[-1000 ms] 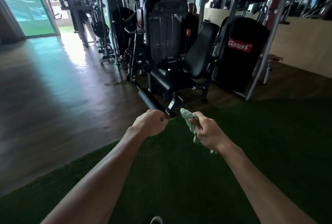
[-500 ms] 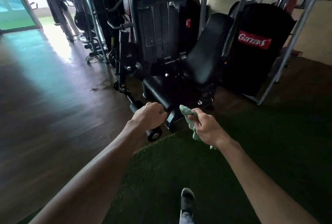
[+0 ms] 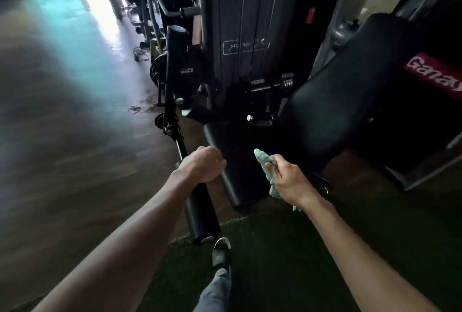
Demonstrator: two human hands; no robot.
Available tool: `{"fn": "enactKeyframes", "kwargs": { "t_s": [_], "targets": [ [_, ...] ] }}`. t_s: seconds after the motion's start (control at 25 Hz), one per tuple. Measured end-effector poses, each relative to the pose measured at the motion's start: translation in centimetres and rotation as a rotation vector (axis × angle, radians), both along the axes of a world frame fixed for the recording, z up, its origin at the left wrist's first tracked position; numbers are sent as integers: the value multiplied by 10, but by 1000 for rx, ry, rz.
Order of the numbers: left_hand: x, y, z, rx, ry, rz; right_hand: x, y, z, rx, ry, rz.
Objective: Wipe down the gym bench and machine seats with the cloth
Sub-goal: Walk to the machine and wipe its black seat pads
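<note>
Left hand (image 3: 202,164) curled in a closed grip over the black foam roller pad (image 3: 200,214) just left of the machine seat (image 3: 240,161), right hand (image 3: 290,181) beside that seat, grip pinching the bunched green cloth (image 3: 265,164) above its near edge.

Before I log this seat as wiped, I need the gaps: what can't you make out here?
Head view only:
- Seat pad: too dark to judge clean or dirty.
- Cloth: mostly hidden inside the right hand.
- Left hand: covers the roller pad beneath; grip unclear.
- Red label: cut by the right edge.
- Machine top: cut by the upper edge.
</note>
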State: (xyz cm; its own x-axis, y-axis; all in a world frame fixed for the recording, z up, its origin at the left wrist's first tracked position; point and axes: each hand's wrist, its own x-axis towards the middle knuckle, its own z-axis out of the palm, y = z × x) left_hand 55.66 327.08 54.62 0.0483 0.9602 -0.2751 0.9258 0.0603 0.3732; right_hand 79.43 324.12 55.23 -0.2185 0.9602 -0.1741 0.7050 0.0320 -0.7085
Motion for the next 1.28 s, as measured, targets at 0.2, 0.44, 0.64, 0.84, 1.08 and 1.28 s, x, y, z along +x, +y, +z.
{"fn": "enactKeyframes", "kwargs": {
  "t_s": [0.2,0.44,0.64,0.84,1.08,1.28],
  "targets": [
    [-3,147,-69,-53,-76,90,-16,165,-69,-50,14,-26],
    [-12,242,-153,-91,-72,298,-55,288,-187,-103,26,89],
    [-9,267,-252,-129,-105,496,-58,337,-289,-73,-164,362],
    [-14,271,-323,-5,-110,504,-84,372,-364,104,-248,637],
    [-57,275,-338,271,-501,846,-144,409,-377,309,-294,494],
    [-48,258,-351,413,-592,984,-123,354,-364,513,-228,976]
  ]
}}
